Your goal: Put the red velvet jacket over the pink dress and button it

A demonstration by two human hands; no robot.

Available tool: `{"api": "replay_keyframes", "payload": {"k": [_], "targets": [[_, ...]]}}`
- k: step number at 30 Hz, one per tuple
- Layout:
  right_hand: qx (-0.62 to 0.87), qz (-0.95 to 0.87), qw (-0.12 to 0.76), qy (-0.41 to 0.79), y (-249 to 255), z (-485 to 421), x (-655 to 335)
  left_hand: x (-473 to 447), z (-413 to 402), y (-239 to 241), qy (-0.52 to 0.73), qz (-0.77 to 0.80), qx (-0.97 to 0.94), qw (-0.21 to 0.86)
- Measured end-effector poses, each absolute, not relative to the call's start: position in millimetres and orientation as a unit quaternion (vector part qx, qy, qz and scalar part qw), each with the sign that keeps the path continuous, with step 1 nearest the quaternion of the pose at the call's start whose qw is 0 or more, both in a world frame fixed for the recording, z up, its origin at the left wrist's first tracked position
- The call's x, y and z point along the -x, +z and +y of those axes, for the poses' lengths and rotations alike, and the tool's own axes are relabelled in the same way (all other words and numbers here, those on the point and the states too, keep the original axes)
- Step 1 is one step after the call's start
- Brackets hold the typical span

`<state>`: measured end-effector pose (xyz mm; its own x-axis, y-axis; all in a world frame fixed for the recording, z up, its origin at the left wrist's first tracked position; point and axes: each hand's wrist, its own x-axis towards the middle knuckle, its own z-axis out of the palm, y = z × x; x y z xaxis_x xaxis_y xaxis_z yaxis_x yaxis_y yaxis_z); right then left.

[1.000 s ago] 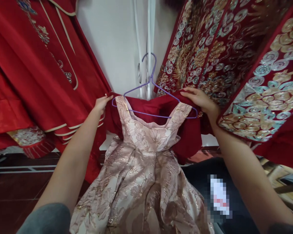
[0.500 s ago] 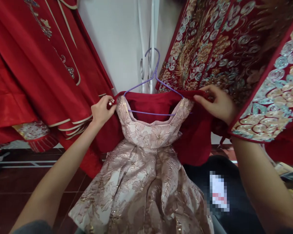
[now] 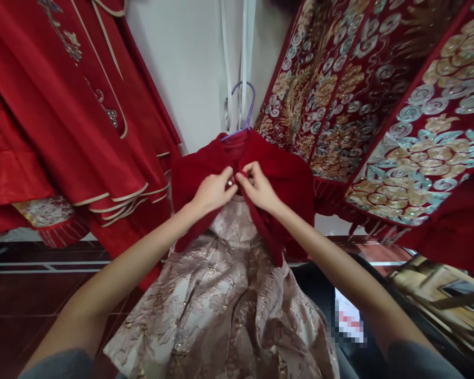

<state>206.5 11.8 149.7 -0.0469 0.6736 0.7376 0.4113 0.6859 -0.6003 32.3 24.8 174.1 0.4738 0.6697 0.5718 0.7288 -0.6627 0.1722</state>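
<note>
A pink and gold brocade dress [image 3: 225, 305] hangs on a purple wire hanger [image 3: 246, 108] in front of a white wall. A dark red jacket [image 3: 288, 179] is draped over its shoulders and covers the bodice. My left hand [image 3: 213, 190] and my right hand [image 3: 258, 187] meet at the middle of the chest, fingers pinched on the jacket's two front edges. A small shiny fastener shows between the fingertips.
Red robes with cream trim [image 3: 63, 105] hang at the left. A heavily embroidered red and gold garment [image 3: 379, 105] hangs at the right, close to my right arm. Dark red floor tiles [image 3: 31, 300] lie below, and a dark bag [image 3: 339, 295] sits at the lower right.
Both hands moved from the hanger's outer ends to the centre, pulling the red jacket's front edges together over the pink bodice, which is now mostly covered.
</note>
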Motion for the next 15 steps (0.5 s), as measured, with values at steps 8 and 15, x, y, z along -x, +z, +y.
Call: {"api": "replay_keyframes", "payload": {"k": [8,15], "targets": [[0.358,-0.729,0.543,0.213,139.9,-11.3,-213.7,-25.4,25.4,150.4,-0.410,-0.369,0.833,-0.053],[0.366,-0.728,0.540,0.210,133.9,-11.0,-221.0,-22.6,13.8,129.1,-0.555,-0.351,0.720,-0.225]]}}
